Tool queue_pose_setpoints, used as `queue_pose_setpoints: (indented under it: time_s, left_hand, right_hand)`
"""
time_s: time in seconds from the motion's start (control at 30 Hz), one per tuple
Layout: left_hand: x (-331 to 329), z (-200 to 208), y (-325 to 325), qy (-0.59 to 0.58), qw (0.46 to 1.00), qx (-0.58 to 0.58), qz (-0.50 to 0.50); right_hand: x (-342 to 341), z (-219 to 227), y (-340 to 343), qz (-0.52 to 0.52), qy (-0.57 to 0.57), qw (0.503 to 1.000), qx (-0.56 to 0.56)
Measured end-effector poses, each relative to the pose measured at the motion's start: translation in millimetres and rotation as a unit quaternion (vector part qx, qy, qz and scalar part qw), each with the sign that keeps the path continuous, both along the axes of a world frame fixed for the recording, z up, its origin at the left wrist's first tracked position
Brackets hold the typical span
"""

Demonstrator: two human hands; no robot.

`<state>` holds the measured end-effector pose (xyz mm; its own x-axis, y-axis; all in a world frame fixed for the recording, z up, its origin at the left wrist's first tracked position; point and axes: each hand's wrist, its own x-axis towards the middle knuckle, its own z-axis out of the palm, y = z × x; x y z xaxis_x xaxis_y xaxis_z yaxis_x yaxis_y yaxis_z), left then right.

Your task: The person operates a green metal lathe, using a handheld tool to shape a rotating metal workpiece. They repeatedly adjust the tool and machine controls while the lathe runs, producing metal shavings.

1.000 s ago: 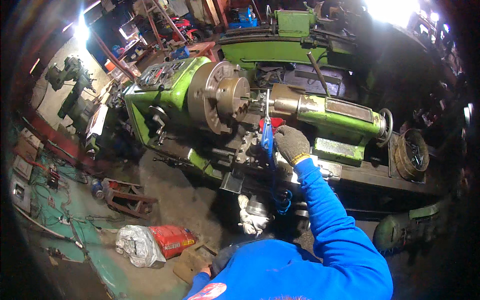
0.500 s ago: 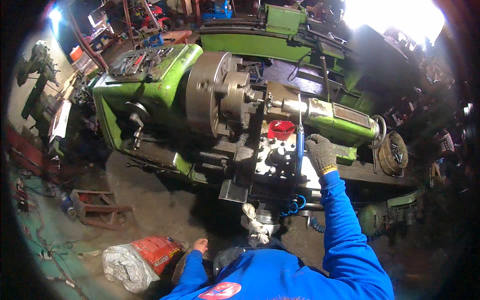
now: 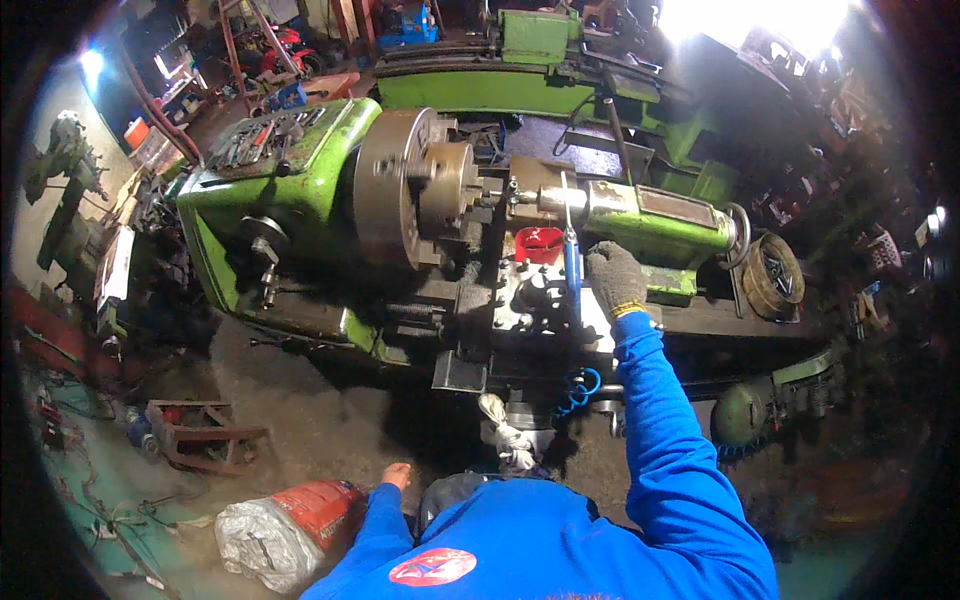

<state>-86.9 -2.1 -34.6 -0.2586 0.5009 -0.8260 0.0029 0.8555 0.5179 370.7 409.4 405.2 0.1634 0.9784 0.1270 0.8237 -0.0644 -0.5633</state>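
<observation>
My right hand (image 3: 615, 278), in a grey knitted glove with a yellow cuff, is closed beside the lathe's toolpost. Whatever its fingers grip is hidden beneath it. Just left of it stands a blue air blow gun (image 3: 572, 270) with a slim silver nozzle, apart from my fingers as far as I can see. A red cup (image 3: 538, 244) rests beside the bolted toolpost (image 3: 532, 295). The big lathe chuck (image 3: 398, 195) faces the green tailstock (image 3: 650, 218), and its rim looks streaked. My bare left hand (image 3: 397, 475) is low by my body, its fingers curled with nothing seen in them.
Hand tools (image 3: 265, 138) lie on the green headstock. A round metal pan (image 3: 773, 278) sits at the lathe's right end. A red-and-white sack (image 3: 300, 525) and a rusty metal frame (image 3: 208, 437) are on the floor at left. Another green machine (image 3: 480, 92) stands behind.
The view has shifted, so the lathe appears farther left. My right hand keeps its place beside the blow gun. My left hand shows slightly higher in the picture.
</observation>
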Motion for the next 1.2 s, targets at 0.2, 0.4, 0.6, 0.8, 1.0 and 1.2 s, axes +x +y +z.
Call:
queue_pose_setpoints:
  time_s: [0.2,0.4,0.6,0.8,1.0,1.2]
  left_hand:
    - [43,24,-51,0.03,0.997,-0.06,-0.022]
    - [53,19,-116,0.173,0.944,0.011,-0.279]
    - [112,33,-152,0.11,0.989,-0.08,-0.064]
    - [135,21,-175,0.259,0.921,0.1,-0.271]
    - [158,24,-182,0.253,0.924,0.123,-0.258]
    - [177,40,-189,0.184,0.968,0.067,-0.157]
  right_hand:
    - [-2,9,-5,0.015,0.011,1.0,-0.001]
    - [9,-3,6,0.054,0.02,0.998,-0.016]
    - [10,0,3,0.076,0.016,0.996,-0.034]
    - [14,3,7,0.093,0.018,0.995,-0.043]
    - [14,13,5,0.11,0.017,0.99,-0.084]
    - [18,7,9,0.122,0.008,0.989,-0.078]
